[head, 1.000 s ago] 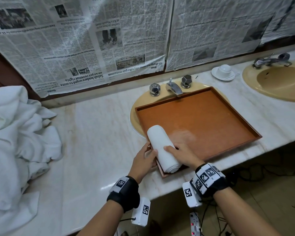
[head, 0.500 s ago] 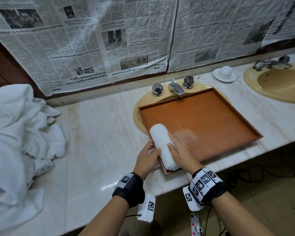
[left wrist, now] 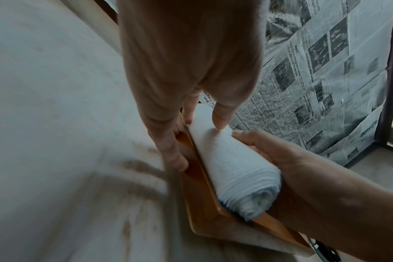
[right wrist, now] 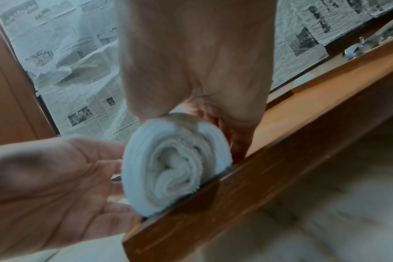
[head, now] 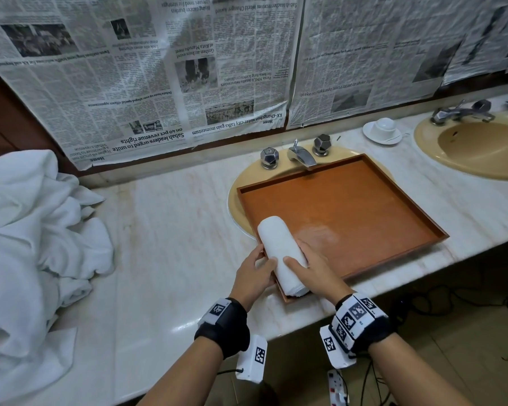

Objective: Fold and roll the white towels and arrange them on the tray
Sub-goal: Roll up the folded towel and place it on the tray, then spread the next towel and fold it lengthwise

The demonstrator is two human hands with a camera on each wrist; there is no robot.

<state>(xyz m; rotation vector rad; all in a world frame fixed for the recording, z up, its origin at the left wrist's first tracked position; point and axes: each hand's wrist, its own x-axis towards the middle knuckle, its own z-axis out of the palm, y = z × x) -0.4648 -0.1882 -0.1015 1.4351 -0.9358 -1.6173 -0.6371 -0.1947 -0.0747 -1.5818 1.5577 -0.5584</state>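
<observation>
A rolled white towel point(head: 277, 246) lies inside the brown wooden tray point(head: 364, 212), along its left wall, with its spiral end point(right wrist: 173, 170) at the near corner. My left hand point(head: 261, 259) is beside it. The thumb point(left wrist: 220, 118) touches the top of the roll, and the straight fingers point(left wrist: 168, 150) run along the outside of the tray wall. My right hand point(head: 299, 257) clasps the roll from the other side, thumb over the top and fingers point(right wrist: 240, 145) down on the tray floor.
A heap of loose white towels point(head: 27, 244) covers the counter's left end. The tray sits over a basin below a tap point(head: 301, 155). A cup on a saucer point(head: 381, 130) and a second basin point(head: 481, 148) are at the right. The counter's front edge runs just behind my wrists.
My right hand has slid from the top of the roll down to its right side. The left thumb has come up onto the roll. The towel stays against the tray's left wall.
</observation>
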